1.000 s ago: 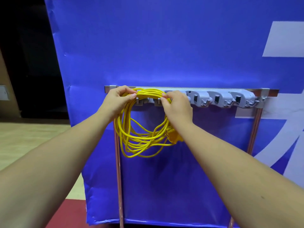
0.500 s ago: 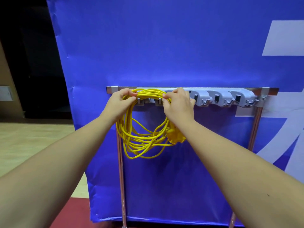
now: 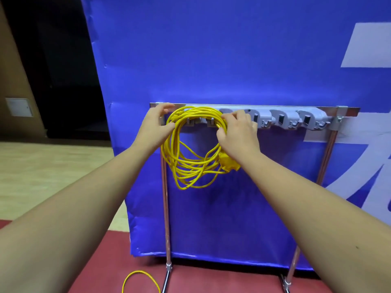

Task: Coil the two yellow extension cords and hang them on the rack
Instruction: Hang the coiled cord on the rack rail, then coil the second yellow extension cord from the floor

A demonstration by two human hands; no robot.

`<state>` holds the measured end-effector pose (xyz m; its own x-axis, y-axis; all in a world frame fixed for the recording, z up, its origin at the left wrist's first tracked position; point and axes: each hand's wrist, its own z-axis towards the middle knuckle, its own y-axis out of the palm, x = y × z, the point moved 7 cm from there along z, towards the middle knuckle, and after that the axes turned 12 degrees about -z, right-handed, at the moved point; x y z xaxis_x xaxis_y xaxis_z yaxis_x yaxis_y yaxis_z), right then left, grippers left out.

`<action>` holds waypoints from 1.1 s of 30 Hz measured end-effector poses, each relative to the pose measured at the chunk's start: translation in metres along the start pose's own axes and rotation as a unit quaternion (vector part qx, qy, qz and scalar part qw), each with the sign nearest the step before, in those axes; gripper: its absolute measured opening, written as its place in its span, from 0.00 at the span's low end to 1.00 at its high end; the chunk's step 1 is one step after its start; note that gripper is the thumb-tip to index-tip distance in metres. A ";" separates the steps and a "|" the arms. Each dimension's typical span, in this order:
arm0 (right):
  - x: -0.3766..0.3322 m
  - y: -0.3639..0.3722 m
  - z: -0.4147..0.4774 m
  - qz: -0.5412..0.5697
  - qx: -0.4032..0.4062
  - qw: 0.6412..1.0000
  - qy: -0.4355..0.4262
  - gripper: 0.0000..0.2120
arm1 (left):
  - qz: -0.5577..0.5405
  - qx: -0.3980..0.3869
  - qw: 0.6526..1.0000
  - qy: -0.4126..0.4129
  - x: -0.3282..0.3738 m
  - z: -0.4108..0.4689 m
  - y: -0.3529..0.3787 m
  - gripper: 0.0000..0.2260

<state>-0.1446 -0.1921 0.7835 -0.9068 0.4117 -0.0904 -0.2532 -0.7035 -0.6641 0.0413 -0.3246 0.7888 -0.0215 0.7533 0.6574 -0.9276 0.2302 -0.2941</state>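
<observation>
Hanging in the middle of the frame, the coiled yellow extension cord (image 3: 190, 163) loops over two hooks at the left end of the rack (image 3: 281, 121), its yellow socket end (image 3: 229, 164) dangling at lower right. The right hand (image 3: 238, 134) pinches the coil's upper right strands with curled fingers. The left hand (image 3: 155, 125) is spread loosely, thumb touching the coil's left side. A second yellow cord (image 3: 140, 279) lies on the red floor (image 3: 222, 280) at bottom centre.

The left hand (image 3: 157, 125) and right hand (image 3: 238, 135) were bare, and so were the left forearm (image 3: 76, 208) and right forearm (image 3: 317, 214) (the latter carried one small dark spot near the frame's lower edge).
</observation>
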 end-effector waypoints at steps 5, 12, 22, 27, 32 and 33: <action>0.014 -0.003 -0.088 0.040 -0.042 0.997 0.044 0.17 | 0.055 0.036 0.994 -0.088 -0.020 -0.086 -0.014 0.15; 0.031 0.047 -0.274 0.050 -0.251 0.960 0.111 0.23 | 0.100 -0.137 0.962 -0.214 -0.056 -0.272 0.037 0.08; 0.075 0.171 -0.540 0.026 -0.486 0.862 0.146 0.23 | 0.131 -0.337 0.846 -0.392 -0.184 -0.536 0.136 0.05; 0.110 0.231 -0.647 0.033 -0.558 0.808 0.186 0.22 | 0.118 -0.399 0.797 -0.438 -0.241 -0.628 0.188 0.04; 0.150 0.279 -0.740 0.007 -0.617 0.756 0.220 0.20 | 0.104 -0.451 0.761 -0.455 -0.282 -0.698 0.248 0.06; 0.156 0.288 -0.757 0.003 -0.628 0.747 0.220 0.20 | 0.103 -0.457 0.756 -0.457 -0.290 -0.710 0.260 0.04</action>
<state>-0.1034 0.1080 0.0158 -0.6385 0.7553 -0.1481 0.5162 0.2774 -0.8103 0.0713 -0.0459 0.0291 -0.7665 0.1865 0.6145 -0.2331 0.8109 -0.5368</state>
